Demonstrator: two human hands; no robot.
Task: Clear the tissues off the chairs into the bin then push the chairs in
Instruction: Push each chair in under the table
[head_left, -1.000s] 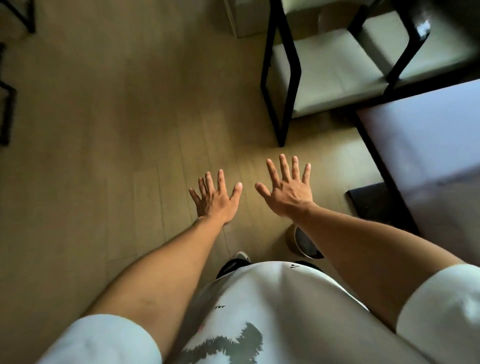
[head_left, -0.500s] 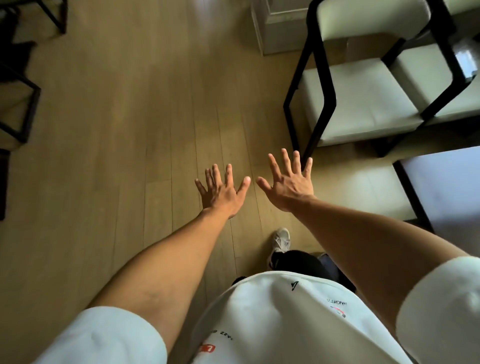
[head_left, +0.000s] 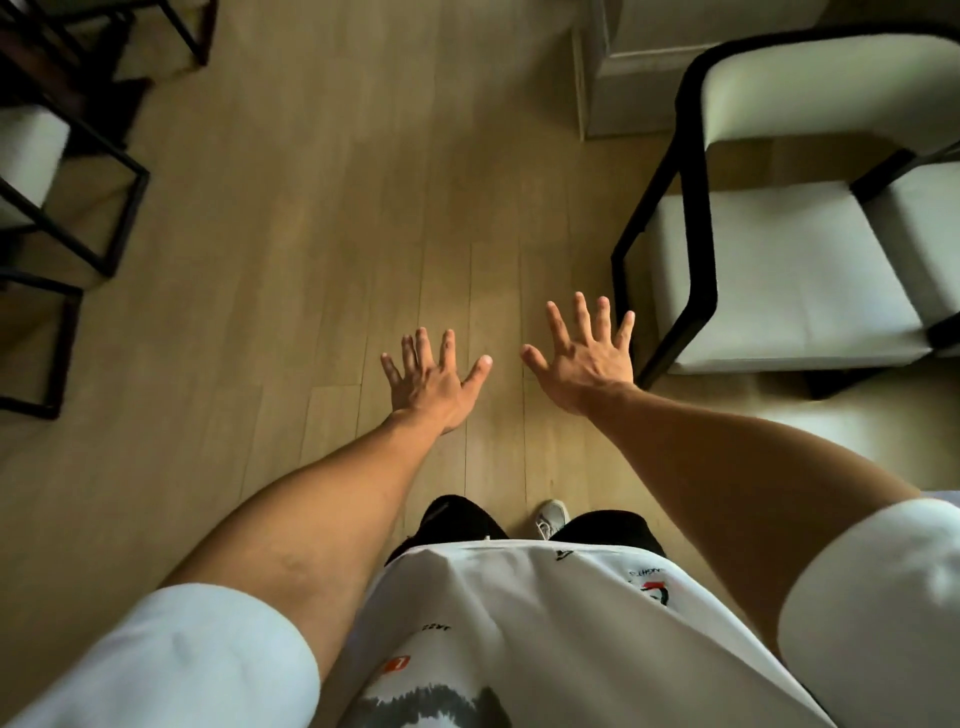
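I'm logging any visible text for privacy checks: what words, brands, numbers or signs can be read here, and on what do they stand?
"JAZZ" (seen upside down, small and soft, so not certain): on the front of the white T-shirt.
A short word above the red-and-black emblem on the same shirt: too blurred to read.
A white mark, perhaps "1", on the orange patch near the shirt's lower print: not certain.
Nothing readable on the chair or the floor.

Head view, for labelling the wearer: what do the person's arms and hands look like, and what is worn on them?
Both arms are bare from above the elbow down, with short white sleeves at the upper arms. The left hand and right hand wear no gloves, and no rings or watch show. The sleeves belong to a white printed T-shirt.
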